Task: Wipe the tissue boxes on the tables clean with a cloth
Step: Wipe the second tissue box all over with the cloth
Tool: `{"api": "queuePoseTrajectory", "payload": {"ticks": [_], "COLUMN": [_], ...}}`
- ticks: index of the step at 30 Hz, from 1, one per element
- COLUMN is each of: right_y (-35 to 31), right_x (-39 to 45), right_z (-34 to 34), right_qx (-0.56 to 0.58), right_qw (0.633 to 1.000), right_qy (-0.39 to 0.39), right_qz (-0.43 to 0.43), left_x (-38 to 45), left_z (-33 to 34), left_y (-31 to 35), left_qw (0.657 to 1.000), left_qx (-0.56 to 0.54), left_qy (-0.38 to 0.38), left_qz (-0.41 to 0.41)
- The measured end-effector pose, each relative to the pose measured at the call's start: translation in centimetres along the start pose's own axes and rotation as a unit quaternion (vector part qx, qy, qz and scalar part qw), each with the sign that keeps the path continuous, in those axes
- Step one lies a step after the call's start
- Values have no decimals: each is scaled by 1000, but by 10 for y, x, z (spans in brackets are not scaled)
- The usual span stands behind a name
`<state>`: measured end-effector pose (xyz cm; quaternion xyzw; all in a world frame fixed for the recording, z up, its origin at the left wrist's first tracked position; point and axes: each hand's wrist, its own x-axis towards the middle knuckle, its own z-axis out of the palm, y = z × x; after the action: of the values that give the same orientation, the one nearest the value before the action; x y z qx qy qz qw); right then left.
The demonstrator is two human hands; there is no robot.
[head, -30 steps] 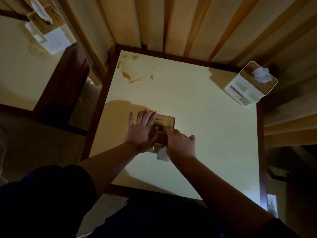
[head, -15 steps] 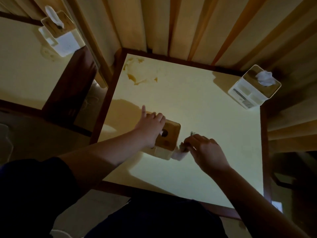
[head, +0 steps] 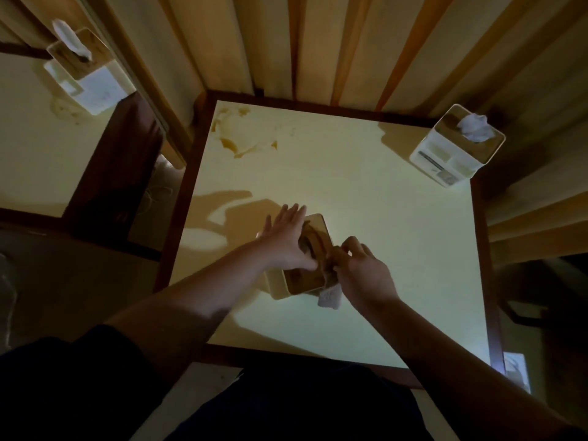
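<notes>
Pale crumpled cloth [head: 329, 296] pinched in right hand [head: 362, 275], pressed to near right edge of white tissue box with wooden lid [head: 313, 249]. Left hand [head: 286, 243] flat, unclenched, steadying lid. Mid cream tabletop [head: 381, 218]. Likely light, slides easily; brace by sides.

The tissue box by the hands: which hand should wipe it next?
The right hand, probably: it holds the cloth against the tissue box. The left hand lies flat on the lid, steadying it.
</notes>
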<state>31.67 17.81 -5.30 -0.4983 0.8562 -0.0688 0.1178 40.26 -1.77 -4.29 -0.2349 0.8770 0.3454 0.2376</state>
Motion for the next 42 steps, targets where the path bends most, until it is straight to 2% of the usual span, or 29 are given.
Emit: {"api": "queuePoseTrajectory", "payload": {"ticks": [2,3,4,7,12,15,20,24,30,38,42], "right_y": [-5,-7,-8,-8,-11,-11,-20,-29,-34,-24,-20], "right_x": [-6,-8,-10,-17,-17,-2,37,83,125,43,8], "right_z": [4,6,6,9,4,-5,-15,-19,-16,19,14], "right_qx": [-4,-3,2,-4,-20,-35,-82,-85,-102,-73,-73], "right_qw": [999,997,996,997,999,995,989,987,987,995,995], "right_qy": [53,73,85,75,-26,-79,-108,-103,-83,28,-27], "right_qz": [5,4,5,15,32,44,53,89,97,60,62], "left_x": [-8,-11,-11,-6,4,6,10,12,9,11,12], "left_z": [23,35,47,75,95,99,99,98,95,97,97], "left_y": [6,7,7,4,-6,-10,-18,-19,-17,-19,-21], "left_qw": [979,966,960,962,942,942,946,944,946,942,937], "left_qx": [-115,-115,-99,-55,-35,-18,-13,2,4,-33,-15], "left_qy": [164,226,254,258,329,332,324,329,324,334,349], "left_qz": [-38,-50,-58,-72,-52,-41,-25,-19,-14,-22,-16]}}
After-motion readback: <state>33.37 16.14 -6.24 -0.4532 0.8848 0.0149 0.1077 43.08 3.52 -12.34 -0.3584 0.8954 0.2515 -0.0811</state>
